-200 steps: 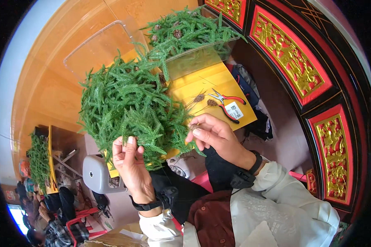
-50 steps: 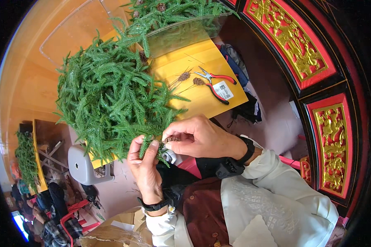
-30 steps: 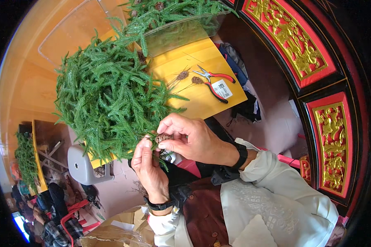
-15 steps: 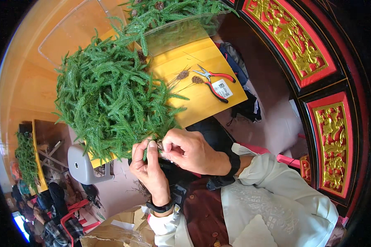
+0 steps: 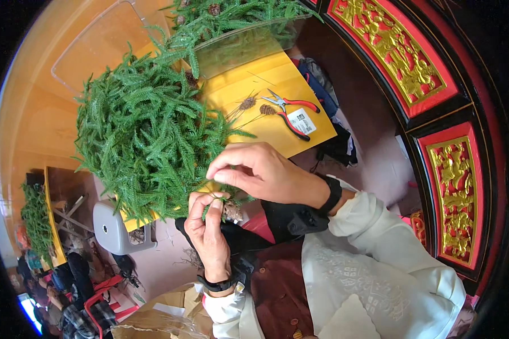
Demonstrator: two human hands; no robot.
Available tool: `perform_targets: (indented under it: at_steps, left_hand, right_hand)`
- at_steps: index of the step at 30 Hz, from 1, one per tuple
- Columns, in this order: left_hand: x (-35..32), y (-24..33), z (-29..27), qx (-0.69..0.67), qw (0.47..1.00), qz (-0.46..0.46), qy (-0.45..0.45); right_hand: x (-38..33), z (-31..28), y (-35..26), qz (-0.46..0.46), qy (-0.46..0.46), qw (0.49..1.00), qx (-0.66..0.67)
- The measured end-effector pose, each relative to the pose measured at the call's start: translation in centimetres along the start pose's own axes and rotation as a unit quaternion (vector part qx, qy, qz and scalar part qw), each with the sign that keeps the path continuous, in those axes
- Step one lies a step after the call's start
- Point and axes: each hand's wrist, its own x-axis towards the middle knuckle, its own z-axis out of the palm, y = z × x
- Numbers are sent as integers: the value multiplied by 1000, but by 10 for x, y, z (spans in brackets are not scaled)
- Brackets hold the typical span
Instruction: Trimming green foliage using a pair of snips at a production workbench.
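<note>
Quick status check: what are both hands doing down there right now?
Left hand pinching a small pine cone. Right hand pinching green sprig above it. Nothing blocking.

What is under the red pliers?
The red pliers lie on a yellow table top, beside two small pine cones. Whatever sits directly beneath their jaws is covered.

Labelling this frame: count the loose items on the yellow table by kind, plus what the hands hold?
Pliers: 1
Pine cones on table: 2
Pine cone at the left hand and right hand, by the green garland: 1
Green garland: 1
Total: 5
</note>
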Motion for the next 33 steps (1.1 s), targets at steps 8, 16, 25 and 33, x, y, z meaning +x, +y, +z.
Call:
perform_targets:
  at_steps: [8, 16, 25, 33]
  left_hand:
    - [-1, 5, -8, -57, 993, -55, -92]
    - [2, -6, -27, -170, 962, -153, -146]
    - [3, -3, -27, 1, 985, -105, -134]
    - [-4, 3, -6, 444, 871, 203, -55]
  right_hand:
    - [1, -5, 4, 37, -125, 990, 56]
    - [6, -3, 5, -161, -103, 981, 23]
    - [11, -5, 8, -243, -195, 947, -78]
    - [-2, 6, 7, -105, -149, 979, -95]
